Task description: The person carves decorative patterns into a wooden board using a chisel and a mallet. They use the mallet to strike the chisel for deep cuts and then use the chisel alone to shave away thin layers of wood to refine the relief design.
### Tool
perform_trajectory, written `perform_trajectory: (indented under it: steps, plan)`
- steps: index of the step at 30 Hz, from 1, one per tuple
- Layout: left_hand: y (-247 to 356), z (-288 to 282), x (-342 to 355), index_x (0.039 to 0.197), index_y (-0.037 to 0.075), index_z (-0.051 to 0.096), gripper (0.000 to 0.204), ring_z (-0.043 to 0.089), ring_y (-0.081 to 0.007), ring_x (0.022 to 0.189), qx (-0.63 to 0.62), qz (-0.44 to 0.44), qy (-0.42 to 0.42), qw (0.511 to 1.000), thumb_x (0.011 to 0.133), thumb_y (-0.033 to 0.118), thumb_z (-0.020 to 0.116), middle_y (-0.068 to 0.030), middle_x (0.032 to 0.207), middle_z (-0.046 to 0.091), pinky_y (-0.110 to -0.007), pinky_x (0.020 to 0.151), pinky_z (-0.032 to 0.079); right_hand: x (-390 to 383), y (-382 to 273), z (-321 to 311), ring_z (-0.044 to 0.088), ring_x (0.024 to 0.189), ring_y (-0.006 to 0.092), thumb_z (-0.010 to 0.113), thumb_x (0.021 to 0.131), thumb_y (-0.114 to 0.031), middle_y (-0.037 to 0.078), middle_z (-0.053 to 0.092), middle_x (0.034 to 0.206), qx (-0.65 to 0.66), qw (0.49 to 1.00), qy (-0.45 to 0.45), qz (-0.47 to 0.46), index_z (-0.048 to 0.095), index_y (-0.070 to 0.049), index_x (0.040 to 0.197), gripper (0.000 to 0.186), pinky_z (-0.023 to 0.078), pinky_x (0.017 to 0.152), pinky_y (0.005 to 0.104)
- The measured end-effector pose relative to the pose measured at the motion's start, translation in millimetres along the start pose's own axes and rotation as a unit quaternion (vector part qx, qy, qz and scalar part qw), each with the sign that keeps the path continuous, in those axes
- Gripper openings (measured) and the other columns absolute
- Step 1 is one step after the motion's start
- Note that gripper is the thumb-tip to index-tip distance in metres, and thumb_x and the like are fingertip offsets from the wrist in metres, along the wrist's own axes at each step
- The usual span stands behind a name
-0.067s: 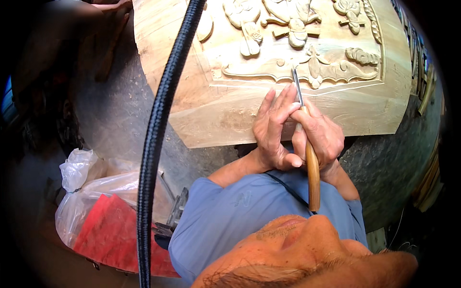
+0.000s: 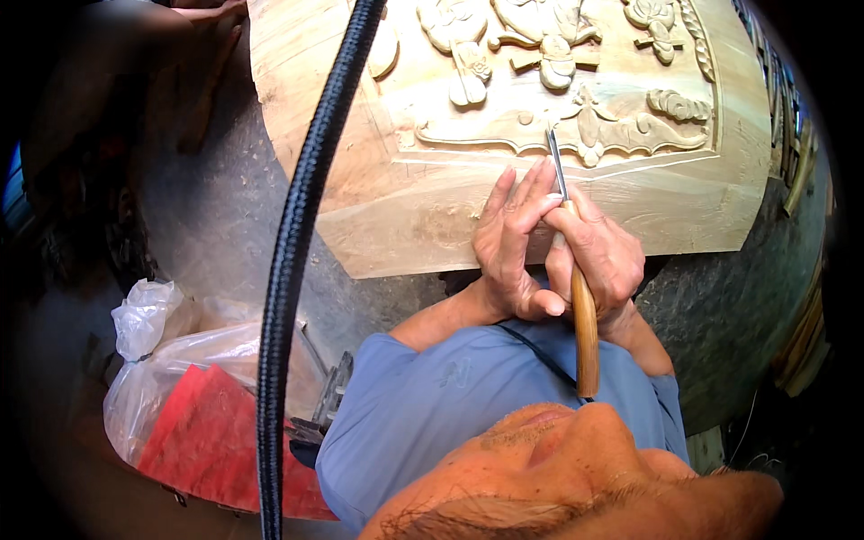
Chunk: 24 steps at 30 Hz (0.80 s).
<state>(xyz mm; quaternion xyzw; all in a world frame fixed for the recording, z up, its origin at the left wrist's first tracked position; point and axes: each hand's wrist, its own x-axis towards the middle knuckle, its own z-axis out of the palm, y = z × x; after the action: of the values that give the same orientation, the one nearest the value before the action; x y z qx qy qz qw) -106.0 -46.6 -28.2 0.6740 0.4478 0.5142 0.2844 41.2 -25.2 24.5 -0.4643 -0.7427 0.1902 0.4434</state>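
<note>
My right hand is wrapped round the wooden handle of a carving gouge. The gouge's narrow steel blade points away from me, its tip at the lower border of the relief on a carved wooden panel. My left hand lies beside the blade with its fingers stretched toward the panel. One of its fingertips touches the tool near where blade meets handle, and its thumb sticks out below, apart from the handle. Raised figures and a scalloped band show in the pale wood.
A thick black braided cable crosses the view at the left. A clear plastic bag lies by a red sheet at the lower left. Wooden strips stand at the far right. A person's arm shows at the top left.
The rear end of the gouge's handle has shifted very slightly left. Both hands have stayed nearly in place.
</note>
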Motion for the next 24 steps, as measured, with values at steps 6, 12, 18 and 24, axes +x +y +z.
perform_trajectory:
  steps: [6,12,18,24]
  plan:
    - [-1,2,-1,0.141,-0.005,0.06,0.114,0.062,-0.0484,0.145,-0.01,0.005,0.002,1.0,0.096,0.097,0.037,-0.0385,0.147,0.066,-0.059,0.131,0.032,2,-2,-4,0.081,0.088,0.041,0.073,0.076,0.002,0.031,0.077,0.109,-0.006,1.0,-0.011,0.005,0.076,0.003,0.113,0.037,0.065,0.073,0.0436]
    - [0,0,-1,0.143,-0.005,0.058,0.106,0.058,-0.0482,0.15,-0.017,-0.017,-0.016,1.0,0.103,0.09,0.037,-0.039,0.152,0.062,-0.056,0.132,0.03,1,3,2,0.081,0.087,0.0401,0.074,0.077,0.002,0.032,0.077,0.11,-0.003,1.0,0.006,-0.013,0.076,0.003,0.114,0.037,0.065,0.072,0.0433]
    - [3,-1,3,0.146,-0.006,0.055,0.099,0.055,-0.0485,0.152,-0.012,-0.032,-0.025,0.999,0.108,0.082,0.035,-0.0393,0.156,0.059,-0.056,0.132,0.03,3,5,3,0.08,0.084,0.0386,0.075,0.076,0.003,0.032,0.077,0.11,-0.003,1.0,0.009,-0.017,0.076,0.003,0.116,0.039,0.064,0.069,0.0416]
    - [4,0,5,0.147,-0.006,0.054,0.095,0.055,-0.0482,0.153,-0.01,-0.038,-0.023,0.999,0.112,0.078,0.028,-0.0389,0.157,0.058,-0.054,0.131,0.031,5,4,7,0.08,0.083,0.0387,0.075,0.077,0.004,0.032,0.077,0.11,-0.008,1.0,0.024,-0.012,0.076,0.003,0.114,0.037,0.065,0.069,0.0423]
